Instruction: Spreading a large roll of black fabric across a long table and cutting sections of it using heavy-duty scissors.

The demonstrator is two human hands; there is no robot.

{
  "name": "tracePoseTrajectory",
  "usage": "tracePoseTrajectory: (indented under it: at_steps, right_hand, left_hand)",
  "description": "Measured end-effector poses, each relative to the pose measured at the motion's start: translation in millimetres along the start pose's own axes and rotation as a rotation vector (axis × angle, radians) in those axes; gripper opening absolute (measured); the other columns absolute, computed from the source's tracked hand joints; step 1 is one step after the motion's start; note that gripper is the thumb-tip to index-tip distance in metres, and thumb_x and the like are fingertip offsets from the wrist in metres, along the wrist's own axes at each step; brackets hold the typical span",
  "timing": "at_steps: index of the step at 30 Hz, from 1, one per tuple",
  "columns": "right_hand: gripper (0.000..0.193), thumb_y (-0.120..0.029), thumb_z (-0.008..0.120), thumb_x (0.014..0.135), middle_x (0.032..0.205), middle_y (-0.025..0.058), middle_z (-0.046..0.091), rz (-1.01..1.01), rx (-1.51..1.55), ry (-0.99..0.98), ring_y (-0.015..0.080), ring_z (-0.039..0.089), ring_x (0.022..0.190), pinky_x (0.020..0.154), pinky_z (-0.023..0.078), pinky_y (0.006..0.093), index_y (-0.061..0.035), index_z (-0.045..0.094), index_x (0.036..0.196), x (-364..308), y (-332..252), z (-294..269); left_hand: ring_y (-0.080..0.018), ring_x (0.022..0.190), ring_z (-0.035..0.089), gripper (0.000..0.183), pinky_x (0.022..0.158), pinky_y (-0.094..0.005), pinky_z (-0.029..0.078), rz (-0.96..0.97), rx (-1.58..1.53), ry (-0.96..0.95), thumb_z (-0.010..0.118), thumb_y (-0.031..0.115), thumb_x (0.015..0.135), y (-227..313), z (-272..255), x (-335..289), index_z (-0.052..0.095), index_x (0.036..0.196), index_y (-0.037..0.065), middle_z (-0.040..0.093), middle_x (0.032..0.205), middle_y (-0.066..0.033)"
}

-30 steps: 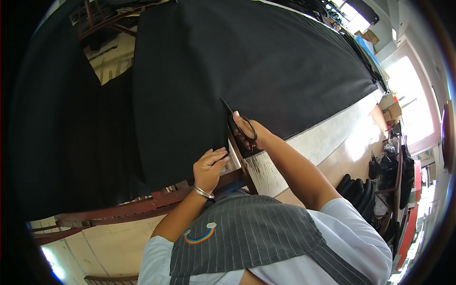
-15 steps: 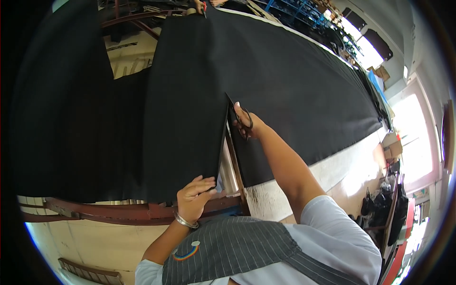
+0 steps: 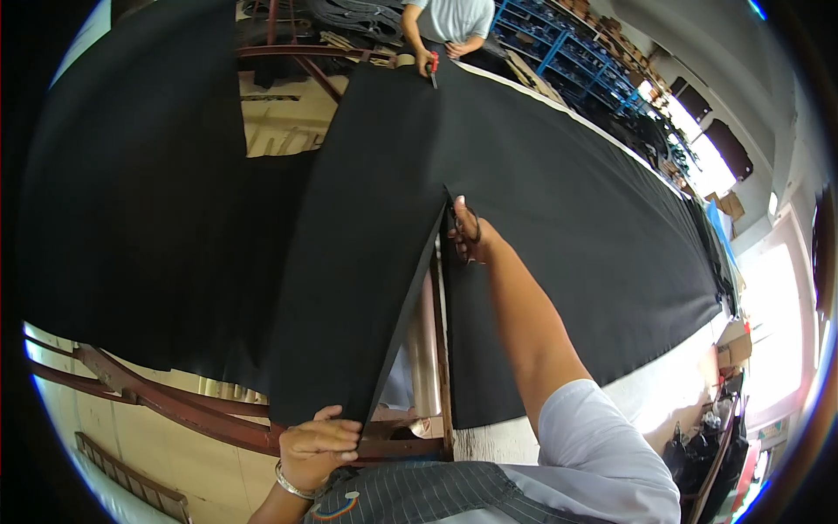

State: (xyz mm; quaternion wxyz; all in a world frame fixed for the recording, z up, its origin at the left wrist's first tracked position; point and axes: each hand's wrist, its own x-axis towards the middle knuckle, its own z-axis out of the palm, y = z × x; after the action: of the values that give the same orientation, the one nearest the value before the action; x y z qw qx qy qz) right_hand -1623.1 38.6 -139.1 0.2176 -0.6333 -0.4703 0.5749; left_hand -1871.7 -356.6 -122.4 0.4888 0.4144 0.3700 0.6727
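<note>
A wide black sheet of fabric (image 3: 559, 218) spreads across the view, with a long slit running from its near edge up to the middle. My right hand (image 3: 469, 243) is closed round the handles of dark scissors (image 3: 477, 229), whose blades sit at the top of the slit. At the near left corner of the slit, my left hand (image 3: 319, 447) grips the fabric's edge between thumb and fingers. On the far side a co-worker's hand (image 3: 422, 63) holds red-handled scissors (image 3: 434, 67) over the fabric's far edge.
Beneath the fabric runs a reddish-brown metal frame (image 3: 175, 397). A pale roll (image 3: 425, 349) shows through the slit. Blue shelving (image 3: 576, 70) stands at the far right. Dark bags (image 3: 685, 454) and a cardboard box (image 3: 735, 349) are at the right.
My right hand and scissors have advanced along the fabric, lengthening the slit. My left hand has drawn the fabric's edge nearer and left, widening the gap. More of the co-worker shows as the view shifted.
</note>
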Motion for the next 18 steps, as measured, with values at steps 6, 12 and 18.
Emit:
tracePoseTrajectory:
  at_steps: [6,12,18]
  right_hand:
    - [0.081,-0.086,0.044,0.065,0.061,0.0026,0.043,0.031,0.031,0.049,0.0135,0.035,0.046,0.043,0.028,0.0294,-0.0077,0.051,0.084,56.2,-29.2,-4.4]
    - [0.075,-0.081,0.040,0.073,0.056,0.0000,0.040,-0.005,0.023,0.069,0.0128,0.037,0.043,0.039,0.029,0.0286,-0.0068,0.050,0.074,101.5,-64.2,-9.1]
    - [0.085,-0.087,0.035,0.068,0.057,0.0001,0.040,0.019,-0.080,0.054,0.0134,0.038,0.046,0.044,0.029,0.0290,-0.0050,0.053,0.079,150.9,-81.5,-19.3]
  left_hand:
    - [-0.0264,0.086,0.067,0.021,0.096,-0.0471,0.037,0.020,-0.105,0.102,0.082,-0.001,0.054,18.9,-18.8,-4.2,0.070,0.070,0.003,0.069,0.078,-0.0117]
    - [-0.0235,0.056,0.052,0.025,0.096,-0.0473,0.038,0.062,-0.155,0.094,0.057,0.011,0.084,41.8,-35.5,-6.4,0.058,0.060,0.004,0.059,0.062,-0.0119]
    - [-0.0135,0.047,0.040,0.041,0.094,-0.0462,0.035,-0.071,-0.421,0.362,0.063,0.004,0.073,38.9,-43.6,-22.1,0.040,0.040,0.011,0.046,0.049,-0.0031]
